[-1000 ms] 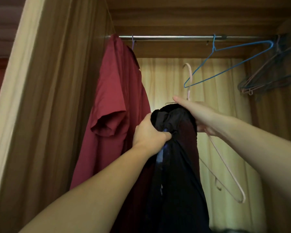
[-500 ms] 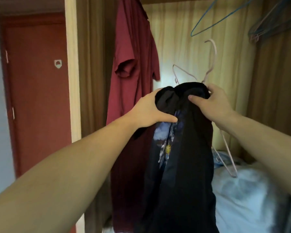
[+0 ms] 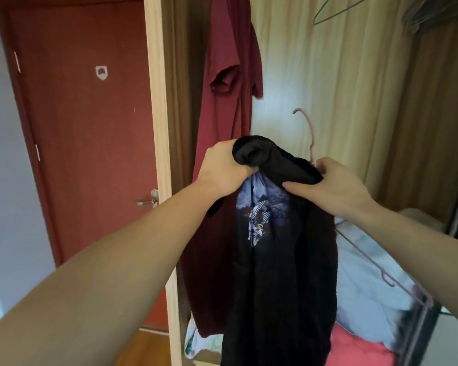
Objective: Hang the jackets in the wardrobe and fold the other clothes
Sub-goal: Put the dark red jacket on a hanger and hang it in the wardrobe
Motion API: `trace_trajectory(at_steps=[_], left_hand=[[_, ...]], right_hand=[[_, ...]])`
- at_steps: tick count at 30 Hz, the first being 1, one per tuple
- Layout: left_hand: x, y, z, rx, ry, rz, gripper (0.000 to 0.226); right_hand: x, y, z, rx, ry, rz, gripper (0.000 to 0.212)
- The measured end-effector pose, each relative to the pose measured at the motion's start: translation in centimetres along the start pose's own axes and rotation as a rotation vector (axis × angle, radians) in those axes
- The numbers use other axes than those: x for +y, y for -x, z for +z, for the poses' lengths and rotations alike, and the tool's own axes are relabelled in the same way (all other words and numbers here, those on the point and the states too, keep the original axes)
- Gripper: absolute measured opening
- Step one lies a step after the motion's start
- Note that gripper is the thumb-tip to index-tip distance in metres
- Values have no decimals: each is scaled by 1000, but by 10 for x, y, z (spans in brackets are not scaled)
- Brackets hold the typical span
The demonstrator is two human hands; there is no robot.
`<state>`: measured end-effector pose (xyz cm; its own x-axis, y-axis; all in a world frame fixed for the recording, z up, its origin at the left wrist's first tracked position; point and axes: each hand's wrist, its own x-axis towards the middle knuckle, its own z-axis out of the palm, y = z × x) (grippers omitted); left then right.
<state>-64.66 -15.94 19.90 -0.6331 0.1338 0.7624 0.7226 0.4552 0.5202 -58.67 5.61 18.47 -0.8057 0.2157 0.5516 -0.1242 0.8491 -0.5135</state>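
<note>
Left hand and right hand both grip black garment on pink hanger, right of hanging maroon shirt.

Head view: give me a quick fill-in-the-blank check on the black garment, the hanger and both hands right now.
1. Both the left hand and the right hand grip the top of the ____ garment.
2. The pink hanger rises beside the ____ hand, its hook on no rail.
3. The garment hanging in the wardrobe behind the left hand is a ____ T-shirt.
4. The door left of the wardrobe is ____.

Missing words: black; right; dark red; closed
</note>
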Motion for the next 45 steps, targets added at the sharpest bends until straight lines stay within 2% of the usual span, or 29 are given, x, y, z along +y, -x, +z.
trace_trajectory(at_steps=[4, 6, 9, 11, 13, 15, 17, 19, 20, 23, 25, 27, 29, 31, 33, 36, 38, 40, 43, 45], left_hand=[[-14, 19, -23, -57, 107, 14, 35], [-14, 29, -27, -111, 177, 50, 35], [-9, 43, -27, -179, 198, 118, 36], [-11, 52, -30, -232, 150, 142, 35], [-15, 59, -33, -277, 66, 163, 33], [-17, 64, -39, -352, -43, 178, 48], [-23, 70, -49, -492, -171, 158, 73], [-35, 86, -53, -591, -296, 46, 84], [-41, 97, -51, -588, -364, -45, 85], [-52, 142, -26, -460, -553, -331, 89], [-54, 174, -10, -392, -551, -452, 98], [-60, 200, 1, -251, -452, -538, 99], [-62, 221, 16, -89, -228, -704, 88], [-60, 232, 38, -12, 10, -870, 60], [-54, 235, 56, -6, 210, -939, 37], [-40, 220, 67, -25, 585, -921, 17], [-27, 201, 68, -73, 737, -859, 9], [-10, 178, 73, -108, 825, -808, 14], [14, 146, 83, -129, 930, -786, 20], [25, 130, 88, -174, 951, -804, 23]], right_hand=[[-36, 19, 26, 72, -105, -40, 65], [-45, 24, 35, 28, -112, -31, 65], [-49, 30, 44, -123, -227, 24, 38], [-47, 36, 47, -137, -298, 27, 18], [-44, 42, 49, -128, -356, 62, 13], [-44, 45, 47, -94, -440, 113, 14], [-43, 43, 41, -57, -514, 154, 9], [-44, 42, 34, -50, -554, 154, 17], [-44, 43, 32, -60, -564, 151, 23], [-43, 51, 34, -114, -565, 183, 26], [-36, 61, 37, -152, -576, 231, 18], [-24, 72, 39, -170, -583, 273, 9], [-14, 79, 40, -187, -635, 307, 16], [-8, 82, 39, -228, -678, 296, 24], [0, 85, 33, -280, -669, 279, 24], [25, 88, 17, -302, -691, 322, 21], [44, 90, 7, -312, -671, 360, 4], [65, 93, 2, -334, -621, 390, 13], [83, 102, -1, -374, -596, 377, 7], [93, 105, -6, -345, -543, 354, 17]])
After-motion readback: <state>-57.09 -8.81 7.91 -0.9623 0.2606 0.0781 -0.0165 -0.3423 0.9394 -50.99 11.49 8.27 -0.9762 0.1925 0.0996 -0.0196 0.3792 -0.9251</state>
